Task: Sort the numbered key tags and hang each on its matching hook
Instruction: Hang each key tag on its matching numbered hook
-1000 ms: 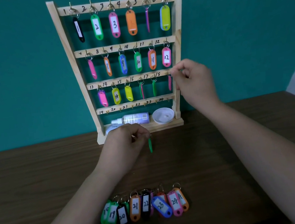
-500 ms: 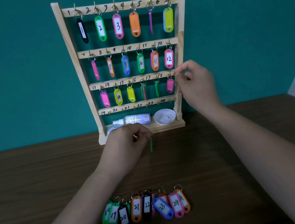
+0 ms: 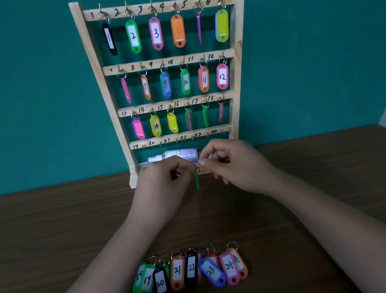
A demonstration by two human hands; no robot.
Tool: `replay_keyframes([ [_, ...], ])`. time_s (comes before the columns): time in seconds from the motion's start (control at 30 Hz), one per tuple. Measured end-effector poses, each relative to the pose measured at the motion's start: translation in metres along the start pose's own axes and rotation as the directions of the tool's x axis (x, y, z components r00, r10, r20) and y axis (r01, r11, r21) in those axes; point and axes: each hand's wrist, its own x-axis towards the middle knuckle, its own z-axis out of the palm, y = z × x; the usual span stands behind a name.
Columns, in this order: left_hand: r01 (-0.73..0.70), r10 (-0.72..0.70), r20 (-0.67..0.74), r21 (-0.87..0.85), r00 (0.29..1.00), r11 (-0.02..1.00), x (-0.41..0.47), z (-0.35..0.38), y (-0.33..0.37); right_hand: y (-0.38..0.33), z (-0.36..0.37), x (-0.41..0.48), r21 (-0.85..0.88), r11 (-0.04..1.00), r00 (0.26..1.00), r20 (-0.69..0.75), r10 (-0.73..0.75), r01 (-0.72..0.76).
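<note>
I read the wooden rack as standing upright at the back of the table, against the teal wall. Left to right, its top rail carries tags on hooks 1 to 6, the second rail on hooks 7 to 12, and the third on hooks 13 to 18. Several hang edge-on, so I cannot read their numbers. On the rack's bottom shelf a spray bottle lies on its side. Near the front table edge a row of tags lies flat and overlapping, marked 19 to 24 from left to right. My left hand is raised in front of the shelf, fingers curled, thumb and forefinger pinching the ring of a green tag, which hangs edge-on below them. My right hand is just beside it, fingers curled, thumb tip at the same ring; I cannot tell whether it grips the ring.
</note>
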Motion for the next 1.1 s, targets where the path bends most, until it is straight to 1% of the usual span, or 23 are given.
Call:
replay_keyframes([
  [0.2,-0.004,0.003,0.022,0.017,1.000,1.000,-0.001,0.004,0.001,-0.007,0.003,-0.001,-0.025,1.000,1.000,0.017,-0.012,0.012],
  [0.4,0.014,-0.014,-0.015,-0.005,1.000,1.000,0.001,0.003,0.000,-0.008,0.002,-0.001,-0.037,0.999,1.000,0.010,-0.017,0.017],
  [0.53,0.007,-0.007,-0.002,0.002,1.000,1.000,0.000,0.002,0.000,-0.006,0.006,-0.002,-0.053,0.998,0.999,0.032,-0.020,0.022],
  [0.67,0.045,-0.044,0.004,-0.026,0.999,0.999,0.000,-0.001,0.000,-0.007,-0.002,0.004,-0.045,0.999,0.999,0.027,0.027,-0.025],
  [0.73,0.072,-0.071,0.012,-0.049,0.997,0.996,0.000,-0.003,-0.001,-0.006,-0.012,0.011,0.006,0.997,0.997,-0.024,0.073,-0.073],
  [0.8,0.085,-0.084,0.028,-0.063,0.996,0.994,-0.001,-0.006,-0.003,-0.006,-0.026,0.020,0.071,0.991,0.984,-0.128,0.124,-0.115],
  [0.87,0.081,-0.078,0.054,-0.045,0.995,0.996,-0.002,-0.009,-0.005,-0.006,-0.041,0.030,0.106,0.985,0.952,-0.263,0.159,-0.135],
  [0.97,0.052,-0.052,0.099,0.002,0.994,0.999,-0.004,-0.016,-0.010,-0.008,-0.058,0.044,0.125,0.985,0.885,-0.435,0.164,-0.121],
  [1.1,0.035,-0.041,0.134,0.047,0.990,0.998,-0.008,-0.028,-0.019,-0.006,-0.065,0.058,0.145,0.980,0.832,-0.519,0.195,-0.139],
])
